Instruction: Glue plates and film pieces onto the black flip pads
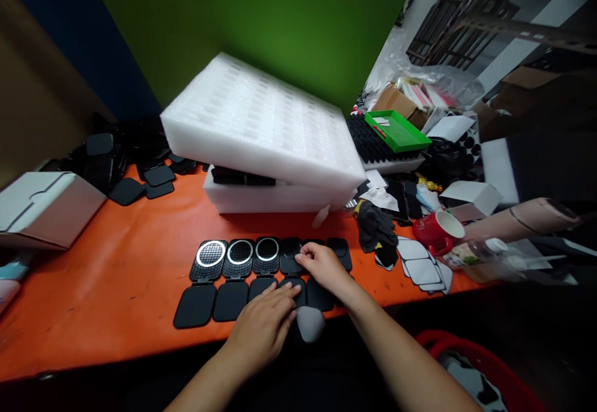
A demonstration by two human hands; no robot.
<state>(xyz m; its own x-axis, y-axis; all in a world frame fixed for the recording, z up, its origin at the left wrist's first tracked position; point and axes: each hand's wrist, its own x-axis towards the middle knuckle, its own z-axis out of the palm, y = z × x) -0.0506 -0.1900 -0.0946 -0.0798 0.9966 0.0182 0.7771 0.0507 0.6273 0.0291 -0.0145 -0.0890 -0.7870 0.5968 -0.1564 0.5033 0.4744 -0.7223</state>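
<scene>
Cardboard box (44,208) sits at the far left edge of the orange worktop (125,281), white-ish and closed, with a messy pile of loose black square pads (122,162) heaped behind it toward the back wall. Moving right, there's a row of black hinged cases (240,275) laid open flat near the front edge, lids up top and bases below; three of the top halves have shiny metal rings (239,252) around a mesh-looking centre, the ones further right look plain black. Behind the row are stacked white foam trays (261,122), the top one tilted up at an angle on the lower one, with a few dark parts poking out between them. The left hand (265,325) lies palm down over the bottom halves of the cases around the middle of the row, fingers (285,290) stretched out flat and pressing, not wrapped around anything. Just under it a small grey pad (310,323) hangs off the worktop edge. The right hand (324,266) is right beside it, on the top half of a case toward the right end, fingers curled and pinching at its edge. Further right there's a dark glove (375,225), some white square cutouts (420,266), a red mug (436,233), and a green tray (396,131) sitting on black foam at the back.
</scene>
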